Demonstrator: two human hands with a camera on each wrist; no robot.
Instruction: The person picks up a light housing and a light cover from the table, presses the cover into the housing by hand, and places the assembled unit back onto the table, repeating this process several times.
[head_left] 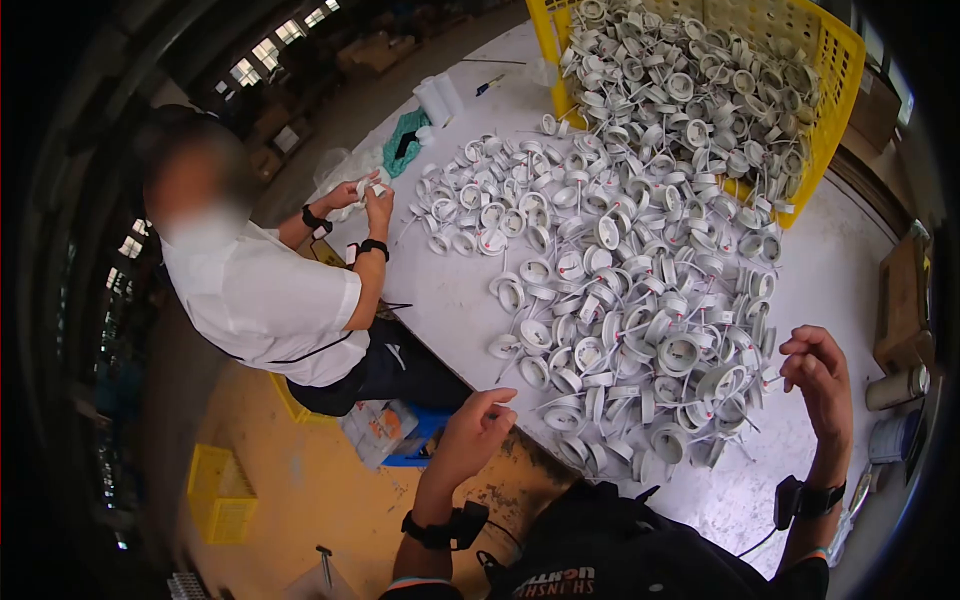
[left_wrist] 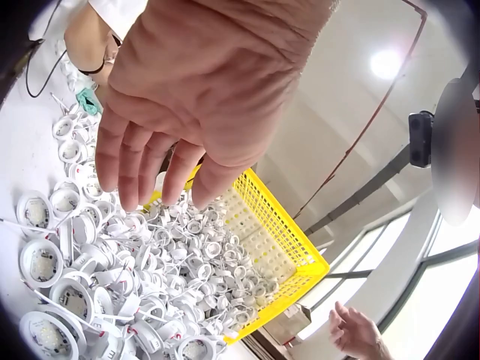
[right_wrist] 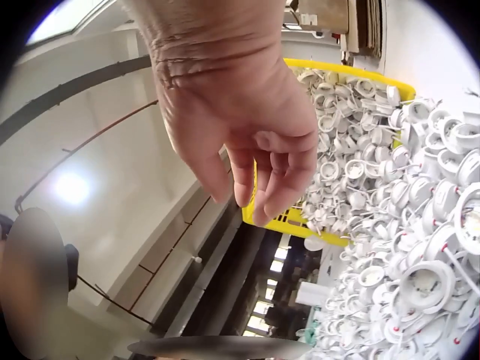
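Observation:
Small round white LED light fittings with short wires [head_left: 620,290] lie heaped across the table. My left hand [head_left: 474,436] hangs over the table's near left edge, holding nothing; in the left wrist view its palm and loosely extended fingers [left_wrist: 171,159] show, with the fittings behind them. On the other side of the heap, my right hand [head_left: 820,385] is raised above the tabletop with its fingers loosely bent. The right wrist view shows that hand [right_wrist: 240,135] holding nothing, and more fittings [right_wrist: 424,289] beside it.
A yellow crate [head_left: 835,110] tipped at the back of the table spills fittings. Across at the left, another person [head_left: 270,290] handles a small white item. A green cloth [head_left: 405,142] and white rolls [head_left: 438,98] lie near them. Cans [head_left: 897,388] and a cardboard box [head_left: 903,300] stand at right.

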